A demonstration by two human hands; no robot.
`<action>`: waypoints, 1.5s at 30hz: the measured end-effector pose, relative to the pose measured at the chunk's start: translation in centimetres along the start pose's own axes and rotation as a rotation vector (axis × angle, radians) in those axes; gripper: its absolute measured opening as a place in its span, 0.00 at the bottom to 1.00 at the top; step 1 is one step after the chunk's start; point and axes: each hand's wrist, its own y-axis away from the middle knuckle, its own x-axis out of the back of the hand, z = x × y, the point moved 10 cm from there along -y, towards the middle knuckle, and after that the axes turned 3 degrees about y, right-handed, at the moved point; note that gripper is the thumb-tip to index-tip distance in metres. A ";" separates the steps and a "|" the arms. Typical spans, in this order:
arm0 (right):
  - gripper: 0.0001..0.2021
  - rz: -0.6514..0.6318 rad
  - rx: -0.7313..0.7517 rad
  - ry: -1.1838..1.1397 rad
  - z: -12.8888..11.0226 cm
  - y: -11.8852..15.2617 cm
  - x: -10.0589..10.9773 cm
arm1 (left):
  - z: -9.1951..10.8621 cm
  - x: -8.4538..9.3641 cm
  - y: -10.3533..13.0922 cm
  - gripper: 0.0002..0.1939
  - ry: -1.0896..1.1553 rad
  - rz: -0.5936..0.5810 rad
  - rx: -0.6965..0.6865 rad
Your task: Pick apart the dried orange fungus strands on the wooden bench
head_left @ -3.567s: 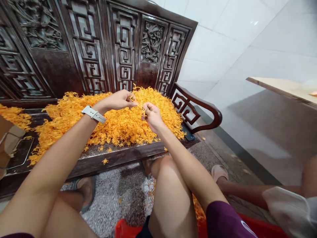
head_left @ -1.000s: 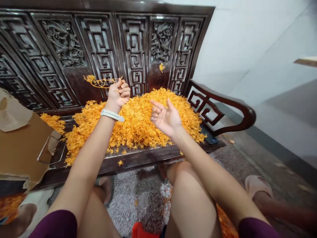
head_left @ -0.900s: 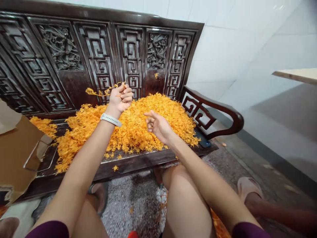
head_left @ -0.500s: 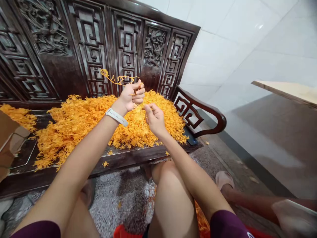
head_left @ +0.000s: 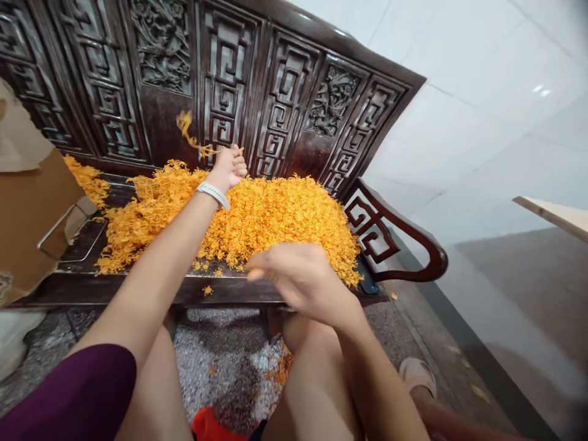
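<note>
My left hand (head_left: 229,168), with a pale band on its wrist, is closed around a thin orange plastic strand (head_left: 195,144). The strand trails off to the left and ends in a blurred clump. Beneath that hand, a large heap of small, spidery orange pieces (head_left: 285,211) covers much of the dark wooden bench seat (head_left: 151,293). My right hand (head_left: 303,278) is nearer to me, above the front edge of the seat and apart from the heap. Motion smears its bent fingers, so I cannot make out anything in them.
The carved bench back (head_left: 294,92) rises behind the heap, with a curved armrest (head_left: 404,251) on the right. A cardboard box (head_left: 41,214) stands at left. Below are my knees and a red object (head_left: 218,425). Another person's foot (head_left: 418,375) is at lower right.
My right hand has come away from my left, down toward me. The left still holds the strand, its clump swinging. My view has shifted left, bringing more of the box into sight.
</note>
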 end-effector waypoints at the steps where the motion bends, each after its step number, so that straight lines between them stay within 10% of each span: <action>1: 0.09 -0.252 -0.038 -0.158 0.6 0.3 -2.7 | 0.9 0.6 0.0 0.23 0.020 -0.026 0.014; 4: 0.10 -0.418 -0.295 -0.554 6.7 1.1 -4.8 | 2.3 0.1 0.7 0.22 0.066 -0.130 0.038; 6: 0.13 0.126 -0.588 -0.690 15.1 1.6 -0.8 | 2.3 -1.2 1.3 0.22 0.095 -0.177 0.037; 11: 0.22 0.668 -1.004 -0.988 25.2 7.2 -0.3 | 0.6 -4.4 3.2 0.23 0.067 -0.218 0.054; 17: 0.30 0.683 -0.941 -1.344 21.8 5.1 -3.9 | -0.5 -6.3 4.2 0.26 0.032 -0.168 -0.172; 25: 0.39 0.907 -0.844 -1.601 19.2 3.7 -2.2 | -6.8 -9.4 6.4 0.26 -0.013 -0.298 -0.253; 33: 0.31 0.963 -0.801 -1.289 20.4 6.9 1.7 | -9.0 -7.0 7.8 0.23 -0.167 -0.297 -0.217; 45: 0.16 0.927 -0.839 -1.182 22.2 6.4 -0.3 | -12.0 -6.4 9.1 0.20 -0.143 -0.270 -0.023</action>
